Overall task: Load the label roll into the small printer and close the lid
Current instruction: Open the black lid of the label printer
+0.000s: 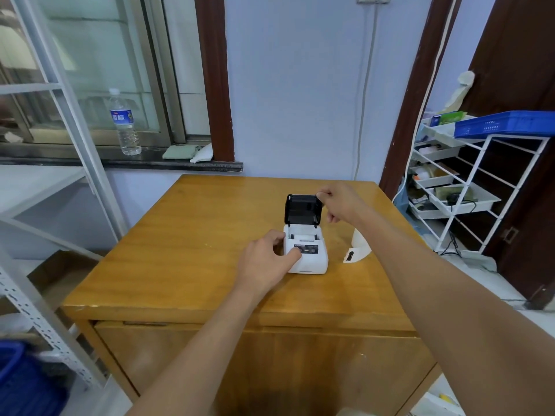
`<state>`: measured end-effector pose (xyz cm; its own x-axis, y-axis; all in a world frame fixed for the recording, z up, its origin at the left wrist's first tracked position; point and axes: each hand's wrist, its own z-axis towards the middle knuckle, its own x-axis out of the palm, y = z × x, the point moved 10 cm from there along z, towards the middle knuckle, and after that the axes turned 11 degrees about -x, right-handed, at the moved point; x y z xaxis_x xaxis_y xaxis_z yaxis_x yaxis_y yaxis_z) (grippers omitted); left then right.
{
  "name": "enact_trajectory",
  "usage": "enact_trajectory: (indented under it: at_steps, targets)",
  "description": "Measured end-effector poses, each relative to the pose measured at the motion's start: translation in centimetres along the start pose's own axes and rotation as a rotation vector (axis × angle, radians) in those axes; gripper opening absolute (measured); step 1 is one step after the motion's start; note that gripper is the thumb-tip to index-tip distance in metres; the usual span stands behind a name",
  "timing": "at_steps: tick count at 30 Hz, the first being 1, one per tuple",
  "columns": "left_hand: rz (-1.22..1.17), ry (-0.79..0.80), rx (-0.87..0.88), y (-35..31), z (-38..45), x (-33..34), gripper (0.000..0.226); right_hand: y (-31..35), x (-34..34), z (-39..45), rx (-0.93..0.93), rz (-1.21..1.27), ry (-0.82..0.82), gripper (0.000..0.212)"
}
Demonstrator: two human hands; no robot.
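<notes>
Left hand (264,259): we are gripping the small printer (306,253) by its left side, thumb on its front panel.
Printer: sitting mid-table (180,250), front facing us.
Lid (303,210): standing upright, open; our right hand (341,202) is pinching its top right corner.
Label roll (359,246): lying just right of the printer.

The left hand (265,259) covers the left front corner of the printer (306,250), so the buttons there cannot be seen, and the small text on the front panel is too small to read. The right forearm hides the upper part of the label roll (359,246), and the dark print on its loose end is not readable. The blue basket (21,382) at the lower left is blurred and cut by the edge.
</notes>
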<state>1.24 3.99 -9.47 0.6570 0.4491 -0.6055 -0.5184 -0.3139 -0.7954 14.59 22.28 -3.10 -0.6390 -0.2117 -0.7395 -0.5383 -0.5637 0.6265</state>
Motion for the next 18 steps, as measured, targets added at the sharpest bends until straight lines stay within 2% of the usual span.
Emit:
enact_trajectory:
  at_steps: [2,7,11,14,18]
  targets:
    - [0.000,-0.001,0.000,0.0,0.1,0.0,0.068,-0.2,0.0,0.2,0.019,0.021,0.032,0.027]
    - [0.001,0.015,0.004,-0.1,0.4,0.2,0.049,-0.2,0.1,0.2,0.024,0.048,0.053,0.033]
    - [0.008,0.051,0.015,-0.5,0.1,0.4,0.060,0.4,0.7,-0.9,0.018,0.099,0.013,0.030]
    - [0.040,0.061,0.054,-0.9,0.0,0.6,0.066,0.5,0.6,-1.7,0.021,0.100,-0.089,0.028]
    - [0.081,0.067,0.071,-0.9,0.1,1.0,0.067,0.9,-1.3,-4.8,0.014,-0.050,-0.378,0.010]
